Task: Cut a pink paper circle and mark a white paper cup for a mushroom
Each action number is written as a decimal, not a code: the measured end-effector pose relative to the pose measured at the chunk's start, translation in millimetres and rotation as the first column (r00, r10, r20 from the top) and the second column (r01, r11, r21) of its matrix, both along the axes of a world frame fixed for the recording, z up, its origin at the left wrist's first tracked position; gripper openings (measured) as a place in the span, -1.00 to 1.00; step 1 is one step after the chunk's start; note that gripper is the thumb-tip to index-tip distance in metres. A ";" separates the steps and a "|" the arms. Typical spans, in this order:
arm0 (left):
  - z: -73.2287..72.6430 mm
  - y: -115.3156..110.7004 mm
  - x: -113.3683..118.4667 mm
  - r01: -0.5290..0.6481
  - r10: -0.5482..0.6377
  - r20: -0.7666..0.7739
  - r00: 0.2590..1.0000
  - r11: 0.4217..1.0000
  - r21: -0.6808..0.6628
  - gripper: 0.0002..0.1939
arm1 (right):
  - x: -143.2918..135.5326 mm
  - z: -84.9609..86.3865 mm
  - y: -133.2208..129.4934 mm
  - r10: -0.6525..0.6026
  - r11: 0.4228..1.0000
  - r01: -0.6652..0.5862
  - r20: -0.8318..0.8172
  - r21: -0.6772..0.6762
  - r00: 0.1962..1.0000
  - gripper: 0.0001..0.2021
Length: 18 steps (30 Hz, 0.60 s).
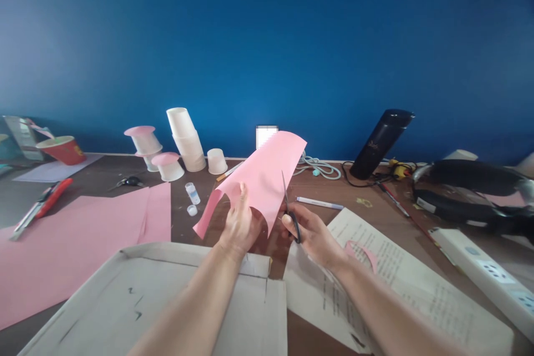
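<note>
My left hand [241,221] grips a sheet of pink paper [267,172] by its lower part, thumb lying on the face of it. The paper is raised off the table and curls at its lower left, with a curved edge cut into the bottom. In my right hand [311,232] is a pair of dark-handled scissors [294,222], fingers closed round the handles. The blades point upward at the paper's right part; whether they are apart I cannot tell. Below my right forearm, a curved pink paper scrap [367,256] rests on a printed sheet [400,267].
White paper cups [187,144] stand stacked at the back, near cups topped with pink discs [167,159]. A glue stick [192,193], pink sheets [100,228] and a red utility knife [54,198] lie left. Rightward are a marker [319,203], black bottle [379,144], headphones [471,194] and power strip [484,270].
</note>
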<state>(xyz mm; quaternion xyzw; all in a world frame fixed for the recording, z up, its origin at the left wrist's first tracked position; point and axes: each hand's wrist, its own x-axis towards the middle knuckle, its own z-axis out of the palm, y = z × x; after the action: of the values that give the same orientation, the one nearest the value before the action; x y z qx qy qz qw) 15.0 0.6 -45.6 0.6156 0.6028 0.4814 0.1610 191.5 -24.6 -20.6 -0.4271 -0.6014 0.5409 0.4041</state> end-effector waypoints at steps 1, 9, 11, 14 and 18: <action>2.3 -0.6 1.0 0.001 -0.001 0.027 1.000 1.000 -0.029 -0.54 | -0.1 0.4 -0.1 -0.007 1.000 0.007 0.009 0.000 1.000 -0.58; 20.5 -6.8 4.9 0.046 -0.027 0.144 0.989 0.990 -0.131 -0.58 | 0.4 -2.5 0.6 -0.038 0.998 0.037 0.016 0.046 0.999 -0.58; 18.4 -6.1 3.3 0.036 -0.029 0.089 0.996 0.996 -0.076 -0.56 | 0.8 -4.4 0.8 -0.049 0.998 0.048 0.011 0.046 0.999 -0.58; 12.2 -4.2 1.0 0.042 -0.042 0.053 0.998 0.999 -0.003 -0.51 | 0.9 -6.4 0.6 -0.049 0.998 0.048 0.020 0.026 0.999 -0.56; 7.0 -3.0 -1.7 0.025 -0.024 0.060 0.998 1.000 -0.011 -0.42 | -0.1 -7.5 0.2 -0.053 0.998 0.052 0.024 0.042 0.998 -0.56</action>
<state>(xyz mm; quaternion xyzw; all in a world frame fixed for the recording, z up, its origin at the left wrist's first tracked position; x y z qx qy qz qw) 13.3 -2.5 -38.6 0.6072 0.5929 0.4943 0.1885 191.5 -24.5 -28.0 -0.4410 -0.6062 0.5122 0.4192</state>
